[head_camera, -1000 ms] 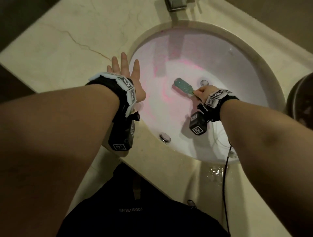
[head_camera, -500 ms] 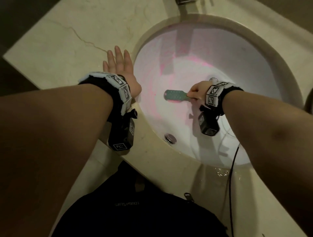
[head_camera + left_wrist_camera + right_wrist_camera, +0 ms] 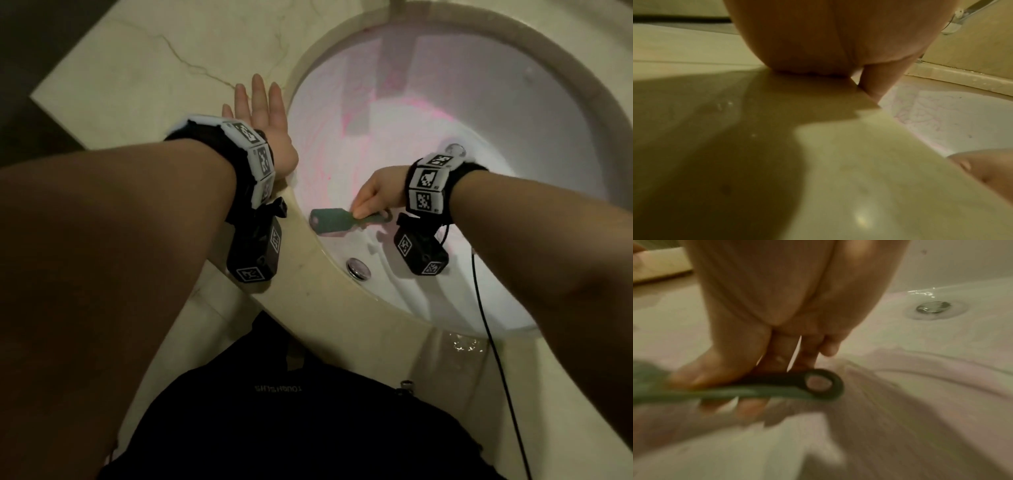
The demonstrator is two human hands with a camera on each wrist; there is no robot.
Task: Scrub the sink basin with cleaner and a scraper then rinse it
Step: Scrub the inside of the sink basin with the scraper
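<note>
A white oval sink basin streaked with pink cleaner is set in a beige marble counter. My right hand grips the handle of a green scraper, whose flat head lies against the near left wall of the basin. In the right wrist view my fingers curl round the scraper handle, which ends in a dark ring, with the basin behind. My left hand lies flat with straight fingers on the counter at the basin's left rim; the palm presses the marble.
A round metal drain sits in the basin bottom, partly hidden by my right wrist band in the head view. A metal overflow cap is on the near wall. Water is pooled on the counter by a black cable.
My right hand has swept the scraper from the basin's middle down and left to the near left wall. The left hand has stayed flat on the counter.
</note>
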